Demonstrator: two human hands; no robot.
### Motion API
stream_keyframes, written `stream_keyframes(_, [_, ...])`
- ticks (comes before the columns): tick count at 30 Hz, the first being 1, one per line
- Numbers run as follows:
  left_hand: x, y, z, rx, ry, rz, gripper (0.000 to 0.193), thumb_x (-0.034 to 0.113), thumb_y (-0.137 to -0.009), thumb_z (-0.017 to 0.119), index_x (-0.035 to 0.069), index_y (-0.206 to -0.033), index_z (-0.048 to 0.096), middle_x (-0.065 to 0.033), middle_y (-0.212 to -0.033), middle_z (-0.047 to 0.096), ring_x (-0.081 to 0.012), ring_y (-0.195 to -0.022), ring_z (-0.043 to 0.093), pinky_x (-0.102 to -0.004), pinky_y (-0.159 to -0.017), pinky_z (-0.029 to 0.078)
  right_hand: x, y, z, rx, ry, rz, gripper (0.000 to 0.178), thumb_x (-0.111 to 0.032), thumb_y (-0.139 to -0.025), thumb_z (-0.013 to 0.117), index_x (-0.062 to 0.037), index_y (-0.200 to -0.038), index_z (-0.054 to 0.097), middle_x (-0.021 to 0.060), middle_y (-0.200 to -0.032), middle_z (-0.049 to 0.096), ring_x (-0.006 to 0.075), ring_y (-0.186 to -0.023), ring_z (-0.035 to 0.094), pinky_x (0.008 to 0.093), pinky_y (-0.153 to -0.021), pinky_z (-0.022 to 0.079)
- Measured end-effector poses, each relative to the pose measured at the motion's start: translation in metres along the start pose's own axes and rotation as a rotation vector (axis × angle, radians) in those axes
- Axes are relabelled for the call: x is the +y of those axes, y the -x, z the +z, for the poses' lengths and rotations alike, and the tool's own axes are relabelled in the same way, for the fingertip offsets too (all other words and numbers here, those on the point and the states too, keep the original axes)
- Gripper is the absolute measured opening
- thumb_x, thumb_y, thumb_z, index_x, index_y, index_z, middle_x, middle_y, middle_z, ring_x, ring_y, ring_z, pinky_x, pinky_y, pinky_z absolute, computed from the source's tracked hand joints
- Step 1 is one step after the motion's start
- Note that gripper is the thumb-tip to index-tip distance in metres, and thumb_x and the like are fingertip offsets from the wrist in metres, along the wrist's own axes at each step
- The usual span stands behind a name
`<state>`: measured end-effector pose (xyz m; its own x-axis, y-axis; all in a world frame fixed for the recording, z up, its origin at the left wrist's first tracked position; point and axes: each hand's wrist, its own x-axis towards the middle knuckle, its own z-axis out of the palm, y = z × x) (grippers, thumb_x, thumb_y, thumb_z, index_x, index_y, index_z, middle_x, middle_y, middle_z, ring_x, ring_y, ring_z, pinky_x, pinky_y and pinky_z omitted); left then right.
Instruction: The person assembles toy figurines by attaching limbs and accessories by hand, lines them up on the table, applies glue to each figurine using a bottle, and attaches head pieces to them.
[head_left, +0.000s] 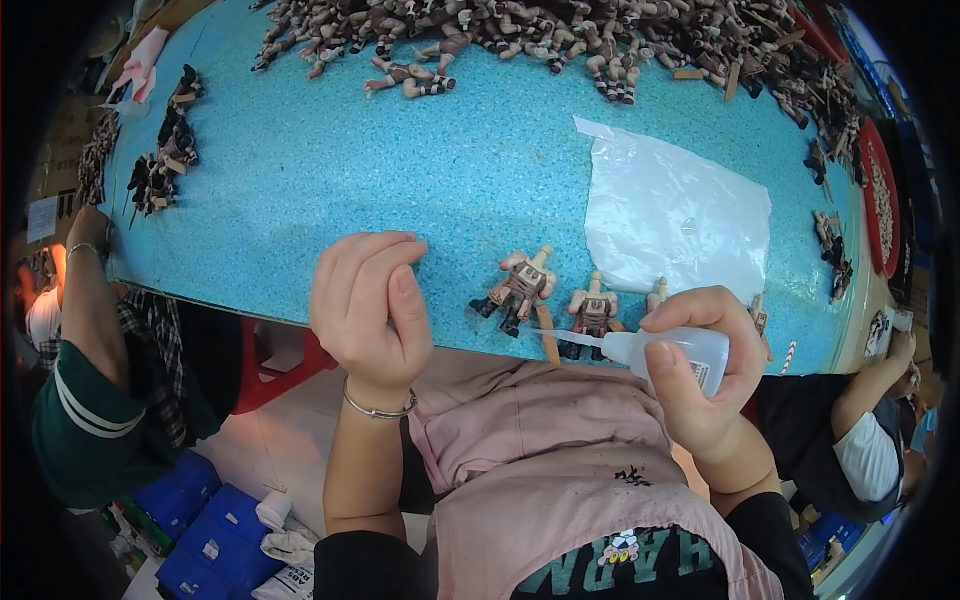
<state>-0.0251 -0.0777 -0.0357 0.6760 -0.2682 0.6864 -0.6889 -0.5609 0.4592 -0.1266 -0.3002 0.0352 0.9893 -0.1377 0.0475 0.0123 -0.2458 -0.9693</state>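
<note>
The blue speckled table [300,170] is the largest thing, and a dense heap of small jointed figures [520,25] lies along its far edge, with stragglers trailing toward both far corners. Beyond the left end is a co-worker in a dark green sleeve [85,410]; at the near right corner another person shows by a white sleeve [867,455]. The wearer's pink apron [540,430] faces the near edge. A crinkled white plastic sheet [680,210] lies flat on the right half of the table, closer to the near edge than the heap. The right hand [735,395], just over the near edge, grasps a translucent squeeze bottle [690,355] between thumb and fingers, its long thin nozzle pointing left. The left hand [365,300], at the near edge further left, is loosely curled, thumb uppermost; whether anything sits inside the fingers I cannot tell. Between the hands, by the near edge, a brown-and-beige figure [523,285] lies tilted, its dark boots near the nozzle tip; contact cannot be made out. Beside it to the right lies a straighter figure [594,310], then a third [657,297], partly hidden behind the right hand. A narrow tan strip [547,335] lies between the first two, reaching the near edge.
</note>
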Motion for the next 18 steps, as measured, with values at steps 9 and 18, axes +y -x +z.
stream_keyframes(9, [0.0000,0.0013,0.0006,-0.015,0.002,-0.008,0.014,0.007,-0.083,0.053,-0.001,-0.078,0.064,-0.0118,-0.078,0.064,-0.0275,-0.071,0.060,-0.0348,-0.063,0.048,0.0016,-0.0003,0.0014,0.005,-0.017,0.039,0.016,-0.004,-0.079,0.069,0.0006,-0.093,0.061,0.0076,-0.085,0.064,0.0100,-0.071,0.060,0.0213,-0.062,0.046])
stream_keyframes(18, [-0.0005,0.0022,0.0016,-0.017,-0.005,-0.014,0.015,0.006,-0.084,0.052,-0.001,-0.078,0.064,-0.0120,-0.078,0.064,-0.0274,-0.071,0.060,-0.0348,-0.064,0.048,-0.0002,-0.0013,0.0022,-0.032,-0.013,0.020,0.015,-0.006,-0.081,0.068,0.0001,-0.093,0.061,0.0087,-0.086,0.065,0.0124,-0.073,0.062,0.0227,-0.064,0.047])
